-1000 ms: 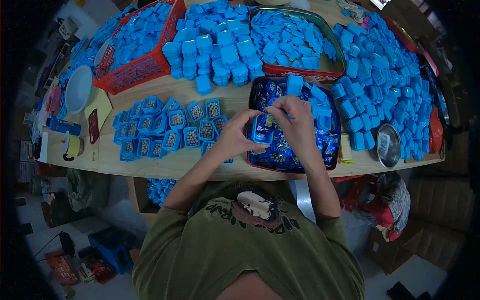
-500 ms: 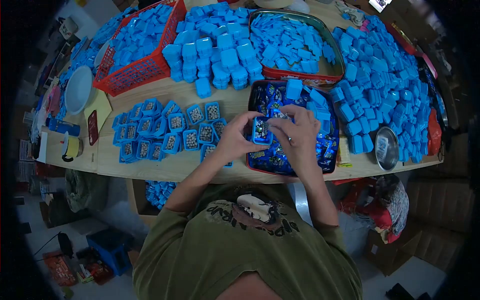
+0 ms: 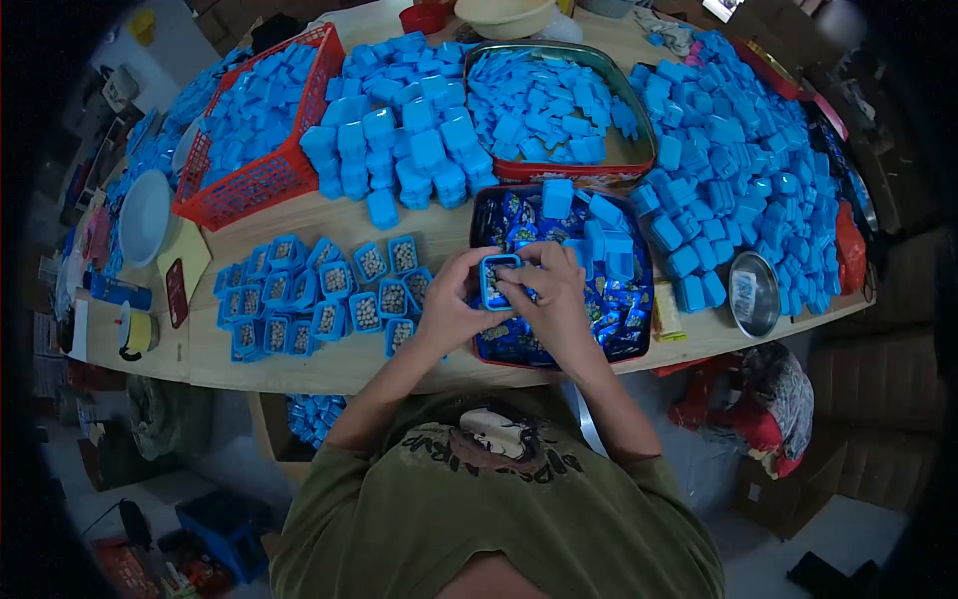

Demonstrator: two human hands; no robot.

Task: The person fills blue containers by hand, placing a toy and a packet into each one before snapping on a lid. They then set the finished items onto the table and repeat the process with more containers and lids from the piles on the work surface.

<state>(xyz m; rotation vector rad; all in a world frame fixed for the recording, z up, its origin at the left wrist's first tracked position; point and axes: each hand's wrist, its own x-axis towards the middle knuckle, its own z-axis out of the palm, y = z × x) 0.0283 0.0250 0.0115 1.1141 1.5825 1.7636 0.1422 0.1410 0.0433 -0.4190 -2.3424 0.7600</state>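
My left hand (image 3: pixel 451 299) is closed around a small open blue plastic box (image 3: pixel 488 284), gripping it by the sides. Inside the box are small pale beads and something dark and shiny. The thumb and fingers of my right hand (image 3: pixel 551 299) bend into the box's opening; what they pinch, if anything, is hidden. Both hands are over a tin tray of shiny dark-blue packets (image 3: pixel 621 317), where a few blue box parts (image 3: pixel 605 238) also lie. To the left, several open blue boxes (image 3: pixel 365 311) filled with pale round beads stand close together.
Stacked blue boxes (image 3: pixel 419 145) and a red basket (image 3: pixel 299 172) of blue pieces stand at the back left. Behind the packets sits a tin (image 3: pixel 639 150) of flat blue pieces. A big blue heap (image 3: pixel 738 170) and a metal bowl (image 3: pixel 755 317) occupy the right side.
The view has shifted, so the table sits lower and further left in the picture. My right fingers have moved from over the box's edge down into its opening; my left hand keeps its hold.
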